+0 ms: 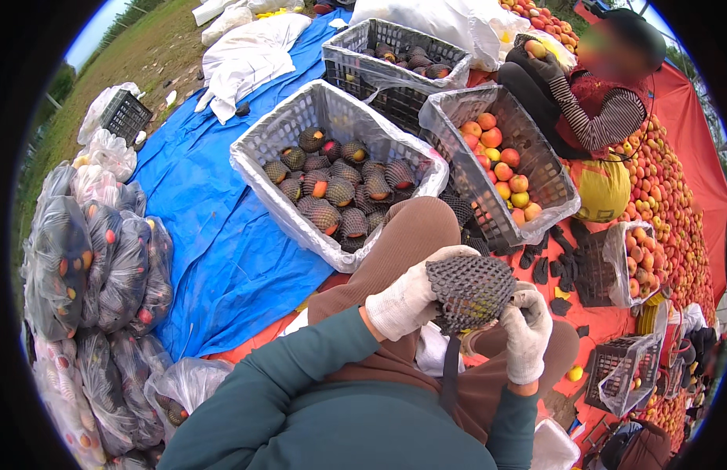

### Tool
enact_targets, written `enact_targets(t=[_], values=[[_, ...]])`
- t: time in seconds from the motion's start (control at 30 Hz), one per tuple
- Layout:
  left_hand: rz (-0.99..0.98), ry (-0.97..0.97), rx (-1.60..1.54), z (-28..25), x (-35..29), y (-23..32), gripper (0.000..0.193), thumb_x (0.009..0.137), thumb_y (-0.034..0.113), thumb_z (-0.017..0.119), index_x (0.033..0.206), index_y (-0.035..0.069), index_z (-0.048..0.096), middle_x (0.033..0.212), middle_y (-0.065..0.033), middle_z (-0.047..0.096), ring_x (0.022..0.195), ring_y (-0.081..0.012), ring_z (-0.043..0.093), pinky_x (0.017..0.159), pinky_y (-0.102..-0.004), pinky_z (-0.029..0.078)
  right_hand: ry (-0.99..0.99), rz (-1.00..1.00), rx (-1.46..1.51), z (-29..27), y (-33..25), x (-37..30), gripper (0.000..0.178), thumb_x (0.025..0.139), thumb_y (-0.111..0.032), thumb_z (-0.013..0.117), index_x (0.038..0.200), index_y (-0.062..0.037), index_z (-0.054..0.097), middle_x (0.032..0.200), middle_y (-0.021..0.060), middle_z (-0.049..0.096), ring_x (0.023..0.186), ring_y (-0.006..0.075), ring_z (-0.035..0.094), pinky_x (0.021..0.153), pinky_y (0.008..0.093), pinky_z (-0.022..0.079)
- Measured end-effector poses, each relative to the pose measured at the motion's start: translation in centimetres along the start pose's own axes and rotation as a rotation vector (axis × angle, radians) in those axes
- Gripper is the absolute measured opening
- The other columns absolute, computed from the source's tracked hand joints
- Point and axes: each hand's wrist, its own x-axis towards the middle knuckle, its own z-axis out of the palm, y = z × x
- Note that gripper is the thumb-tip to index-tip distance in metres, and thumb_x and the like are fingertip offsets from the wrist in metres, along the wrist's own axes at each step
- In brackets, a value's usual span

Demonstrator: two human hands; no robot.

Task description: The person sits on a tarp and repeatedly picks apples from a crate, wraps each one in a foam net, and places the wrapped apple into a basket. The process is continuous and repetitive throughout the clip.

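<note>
In front of my lap, an apple in a black foam net [471, 288] is held between my two gloved hands. A yellow-green patch of the fruit shows through the mesh. My left hand [403, 301], in a white knit glove, is closed round the net's left side. On the other side, the fingers of my right hand [526, 333] pinch the net's right edge. Just beyond my knee stands a grey crate lined with clear plastic [258, 168], holding many netted apples [340, 192]. To its right, another lined crate [547, 184] holds bare red and yellow apples [504, 166].
Another crate [391, 106] with netted fruit stands behind. Filled plastic bags [121, 266] are stacked at left beside a blue tarp [215, 258]. Loose black nets [563, 266] lie on red sheeting. A co-worker [606, 117] sits at upper right, holding an apple, near a large apple heap [669, 204].
</note>
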Motion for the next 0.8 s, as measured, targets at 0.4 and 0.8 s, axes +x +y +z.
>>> enact_targets(t=[0.4,0.8], values=[[0.129,0.178,-0.527,-6.6,2.5,4.6,0.034,0.087,0.006,0.052,0.120,0.005,0.046,0.115,-0.0098,0.053,0.104,-0.0199,0.056,0.091,-0.0363,0.047,0.048,0.056,0.082,2.2,-0.4,5.0,0.012,0.081,0.003,0.054,0.093,0.0007,0.052,0.083,0.0065,0.057,0.066,0.0101,0.054,0.062,0.0227,0.046],[-0.236,0.380,1.457,-22.4,7.6,-5.5,0.041,0.067,0.007,0.061,0.106,0.022,0.060,0.132,-0.0209,0.038,0.117,-0.0404,0.043,0.096,-0.0430,0.039,0.141,0.279,0.043,-3.0,3.5,4.0,0.012,0.083,0.000,0.052,0.095,0.0014,0.053,0.085,0.0087,0.060,0.068,0.0121,0.057,0.064,0.0249,0.048]])
